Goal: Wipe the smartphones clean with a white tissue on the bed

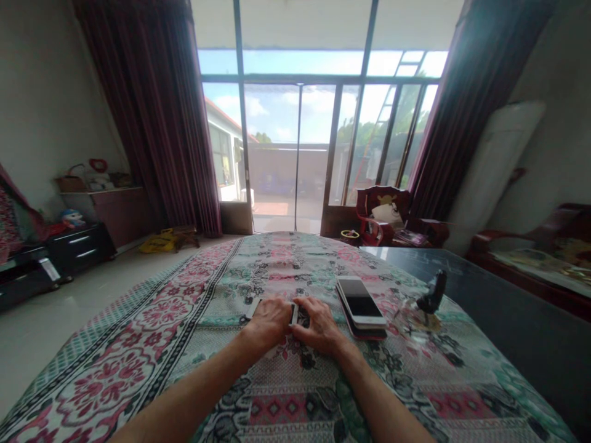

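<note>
Bare L forearm [198,387] slants in from 7 o'clock, L hand [272,317] palm-down w/ fingers bent & partly hidden, while bare R forearm [381,387] angles from 5 o'clock, R hand [321,326] just beside, fingers curved twd 11 o'clock, thumb approx 9.

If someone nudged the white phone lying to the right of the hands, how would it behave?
The white phone would probably stay stiff and slide rather than roll, being a flat slab. Its glossy face may feel slippery. Since it lies on another flat, dark thing, a push might shift that too, or rumple the tablecloth below.
</note>
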`<state>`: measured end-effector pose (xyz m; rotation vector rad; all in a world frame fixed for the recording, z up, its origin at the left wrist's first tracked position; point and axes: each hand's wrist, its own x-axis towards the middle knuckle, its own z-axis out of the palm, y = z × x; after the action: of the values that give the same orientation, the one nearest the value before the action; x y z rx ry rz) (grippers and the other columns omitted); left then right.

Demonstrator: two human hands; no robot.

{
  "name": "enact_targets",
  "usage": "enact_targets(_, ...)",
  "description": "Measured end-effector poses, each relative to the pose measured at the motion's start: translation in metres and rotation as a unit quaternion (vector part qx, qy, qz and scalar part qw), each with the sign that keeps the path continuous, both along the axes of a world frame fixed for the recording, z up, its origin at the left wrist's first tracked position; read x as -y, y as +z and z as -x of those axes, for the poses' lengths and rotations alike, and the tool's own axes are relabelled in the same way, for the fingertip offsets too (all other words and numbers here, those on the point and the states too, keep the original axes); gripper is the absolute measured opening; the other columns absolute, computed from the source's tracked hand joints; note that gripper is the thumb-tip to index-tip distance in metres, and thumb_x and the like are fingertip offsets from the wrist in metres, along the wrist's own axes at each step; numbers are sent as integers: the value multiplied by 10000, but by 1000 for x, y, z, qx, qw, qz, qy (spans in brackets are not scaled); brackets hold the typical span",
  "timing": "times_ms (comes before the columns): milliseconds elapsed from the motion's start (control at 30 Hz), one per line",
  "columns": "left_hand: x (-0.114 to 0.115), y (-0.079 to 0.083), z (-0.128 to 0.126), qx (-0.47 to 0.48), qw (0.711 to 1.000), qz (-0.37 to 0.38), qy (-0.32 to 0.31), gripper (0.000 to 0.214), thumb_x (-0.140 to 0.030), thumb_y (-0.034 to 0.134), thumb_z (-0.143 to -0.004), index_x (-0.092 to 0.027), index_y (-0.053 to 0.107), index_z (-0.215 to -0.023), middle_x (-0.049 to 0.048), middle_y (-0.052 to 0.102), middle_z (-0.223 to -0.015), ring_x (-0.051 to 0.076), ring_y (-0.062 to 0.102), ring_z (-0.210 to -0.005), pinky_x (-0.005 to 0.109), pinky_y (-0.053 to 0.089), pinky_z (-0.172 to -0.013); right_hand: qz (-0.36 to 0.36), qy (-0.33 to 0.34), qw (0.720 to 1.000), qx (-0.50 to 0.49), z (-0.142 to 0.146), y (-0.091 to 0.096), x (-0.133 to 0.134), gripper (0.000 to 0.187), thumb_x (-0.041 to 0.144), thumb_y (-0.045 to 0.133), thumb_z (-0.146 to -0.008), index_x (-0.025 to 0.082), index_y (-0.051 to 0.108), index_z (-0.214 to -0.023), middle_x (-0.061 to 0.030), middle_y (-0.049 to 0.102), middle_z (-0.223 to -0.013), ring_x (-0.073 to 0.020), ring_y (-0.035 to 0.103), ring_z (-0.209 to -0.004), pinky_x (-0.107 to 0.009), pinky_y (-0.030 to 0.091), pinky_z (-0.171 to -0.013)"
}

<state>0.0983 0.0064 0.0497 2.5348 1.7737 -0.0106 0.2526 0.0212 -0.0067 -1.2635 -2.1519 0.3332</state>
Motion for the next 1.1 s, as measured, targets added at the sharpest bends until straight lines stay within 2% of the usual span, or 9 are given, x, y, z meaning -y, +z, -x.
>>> enact_targets(167,0,1,-3,-23,999,-18,-23,244,-172,570,-804,-129,687,-1014,172,671,-1009,250,642,-977,326,495,-854,-5,2,1000,-3,-1,-1,-1,520,256,680,-690,202,574,-1197,-76,614,-1175,-255,529,-1117,-383,356,-983)
enact_targets(333,-17,-4,10,-21,998,-54,4,299,-145,416,-872,-121,707,-936,158,676,-947,230,657,-914,293,506,-765,-4,4,1000,0,0,2,1,505,255,686,-694,209,580,-1185,-71,619,-1155,-250,532,-1105,-383,358,-978)
enact_targets(433,-26,-9,19,-23,997,-73,18,332,-133,375,-884,-129,704,-930,147,671,-952,216,650,-923,282,497,-766,-2,6,1000,-2,0,4,3,499,241,681,-698,219,579,-1186,-69,617,-1162,-248,527,-1124,-385,353,-984)
enact_targets(600,-30,-12,22,-32,996,-77,32,297,-145,406,-881,-123,695,-946,150,662,-970,227,635,-930,307,496,-783,2,4,1000,0,1,7,4,501,228,686,-689,227,583,-1179,-66,623,-1149,-246,532,-1118,-386,355,-982)
enact_targets(733,-19,-11,9,-36,998,-59,2,221,-244,554,-840,-115,692,-954,158,654,-975,253,622,-948,326,505,-796,0,1,1000,-1,1,5,3,495,235,687,-685,220,589,-1170,-70,622,-1150,-244,536,-1108,-383,351,-983)
enact_targets(800,-11,-11,0,-41,997,-56,-16,253,-228,604,-804,-111,677,-1016,163,649,-1003,261,610,-980,325,507,-810,-1,3,1000,0,1,3,2,479,248,682,-692,215,595,-1162,-71,622,-1147,-247,539,-1097,-381,357,-970)
enact_targets(933,-4,-12,-11,-35,996,-73,-31,293,-137,483,-852,-91,646,-1090,178,637,-1033,260,603,-1004,323,509,-812,-6,6,1000,-1,0,1,1,428,257,656,-715,218,605,-1137,-66,623,-1134,-243,542,-1081,-378,358,-960)
enact_targets(1100,-13,-15,-2,-12,996,-73,-38,216,-200,560,-816,-132,674,-986,144,647,-996,244,620,-950,317,510,-808,-3,7,1000,0,0,3,2,465,259,683,-696,221,596,-1151,-65,619,-1144,-250,536,-1092,-390,354,-966)
